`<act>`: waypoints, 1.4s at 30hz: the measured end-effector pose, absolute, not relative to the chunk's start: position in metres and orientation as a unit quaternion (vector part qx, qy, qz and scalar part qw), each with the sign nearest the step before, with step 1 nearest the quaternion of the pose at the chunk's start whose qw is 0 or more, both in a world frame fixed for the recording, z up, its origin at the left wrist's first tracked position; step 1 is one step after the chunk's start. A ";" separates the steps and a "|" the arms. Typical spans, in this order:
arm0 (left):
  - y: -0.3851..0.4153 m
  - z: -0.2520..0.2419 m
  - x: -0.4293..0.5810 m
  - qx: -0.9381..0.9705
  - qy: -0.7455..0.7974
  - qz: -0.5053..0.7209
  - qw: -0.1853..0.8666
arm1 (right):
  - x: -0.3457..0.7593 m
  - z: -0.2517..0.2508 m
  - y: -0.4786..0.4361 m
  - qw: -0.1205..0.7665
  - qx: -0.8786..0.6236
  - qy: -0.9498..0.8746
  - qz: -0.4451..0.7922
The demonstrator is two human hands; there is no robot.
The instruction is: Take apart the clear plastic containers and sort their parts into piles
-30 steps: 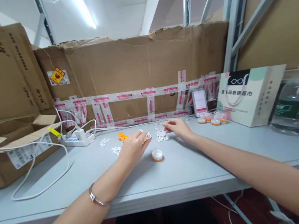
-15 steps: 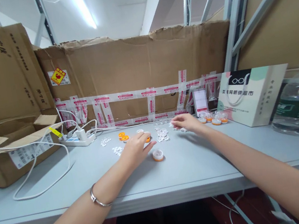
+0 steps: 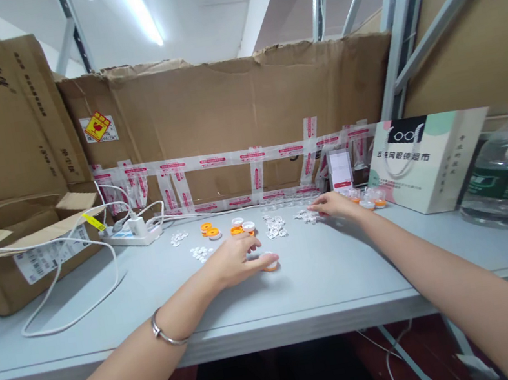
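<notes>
Grey metal shelving and a torn-edged cardboard panel [image 3: 229, 102] close in a pale workbench [image 3: 330, 288] under a strip light. Near the middle of the bench stands a round orange-based piece [image 3: 272, 268], its top mostly covered by the thumb of the left hand [image 3: 242, 259]. That hand is loosely spread, its fingers apart and closed around nothing; whether the thumb presses on the piece or merely hangs over it, I cannot tell. The right hand [image 3: 328, 204] is at the edge of a right-hand pile of small white parts [image 3: 305, 215], thumb and fingertips drawn close together; whether they pinch a part is too small to see. Judging by how things lie, the work is partway along: a cluster of orange-based pieces with clear tops [image 3: 377, 197] sits beside the paper bag [image 3: 427, 166], seemingly made up, while orange-and-white pieces [image 3: 243, 226] and orange discs [image 3: 210, 229] beyond the left hand look less complete. Plenty is left loose: a central pile of white parts [image 3: 275, 227], white discs [image 3: 202, 253] farther left, and clear parts [image 3: 288, 200] along the back.
</notes>
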State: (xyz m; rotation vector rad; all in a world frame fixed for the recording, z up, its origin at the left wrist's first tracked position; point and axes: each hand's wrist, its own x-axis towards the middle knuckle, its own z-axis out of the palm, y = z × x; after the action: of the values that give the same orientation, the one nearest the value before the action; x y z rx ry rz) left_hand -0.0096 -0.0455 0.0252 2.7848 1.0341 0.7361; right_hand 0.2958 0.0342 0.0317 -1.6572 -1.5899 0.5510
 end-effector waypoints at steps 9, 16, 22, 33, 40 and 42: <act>-0.044 0.019 -0.010 0.902 0.346 0.217 0.144 | 0.212 0.037 -0.020 0.244 -0.447 -0.818 0.267; -0.038 0.016 -0.008 0.901 0.331 0.224 0.168 | 0.184 0.028 -0.042 0.185 -0.393 -0.851 0.295; -0.036 0.014 -0.010 0.900 0.316 0.216 0.208 | 0.186 0.030 -0.042 0.190 -0.361 -0.864 0.294; -0.039 0.014 -0.010 0.902 0.297 0.223 0.221 | 0.197 0.033 -0.037 0.335 -0.349 -0.855 0.187; -0.042 0.020 -0.011 0.908 0.301 0.215 0.194 | 0.196 0.026 -0.003 0.349 -0.447 -0.814 0.124; -0.044 0.022 -0.011 0.911 0.297 0.209 0.195 | 0.190 0.024 0.005 0.304 -0.438 -0.836 0.129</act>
State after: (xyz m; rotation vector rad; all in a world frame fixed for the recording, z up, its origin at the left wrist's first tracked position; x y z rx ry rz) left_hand -0.0109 -0.0441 0.0215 2.5537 0.8326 0.5859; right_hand 0.1903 0.0054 0.0239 -1.1596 -2.2165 0.3415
